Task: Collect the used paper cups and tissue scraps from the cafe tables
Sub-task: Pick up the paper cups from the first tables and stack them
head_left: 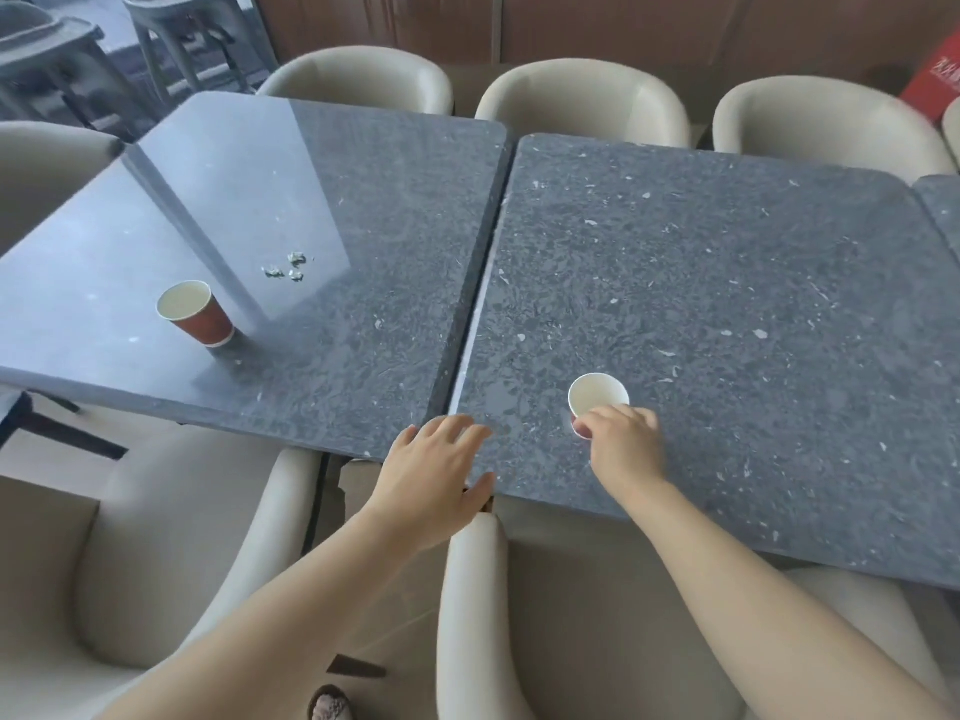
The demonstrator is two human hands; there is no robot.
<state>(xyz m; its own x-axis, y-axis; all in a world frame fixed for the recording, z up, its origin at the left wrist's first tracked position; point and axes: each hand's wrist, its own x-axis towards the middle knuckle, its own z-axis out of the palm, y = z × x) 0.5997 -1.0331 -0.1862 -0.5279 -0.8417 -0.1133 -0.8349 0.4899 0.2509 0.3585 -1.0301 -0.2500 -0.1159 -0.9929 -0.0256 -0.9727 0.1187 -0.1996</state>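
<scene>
Two dark speckled stone cafe tables stand side by side, the left table (332,210) and the right table (727,283). A red paper cup (595,394) with a white inside stands near the front of the right table, and my right hand (623,444) is wrapped around its near side. My left hand (436,470) lies flat with fingers spread over the gap at the tables' front edges, holding nothing. A second red paper cup (195,314) stands upright on the left table. Small crumpled tissue scraps (290,267) lie behind it.
Cream armchairs ring the tables: two (171,553) (571,615) below my arms, three along the far side (363,77). Grey stools (187,28) stand at the back left. A red box (935,85) sits at the far right.
</scene>
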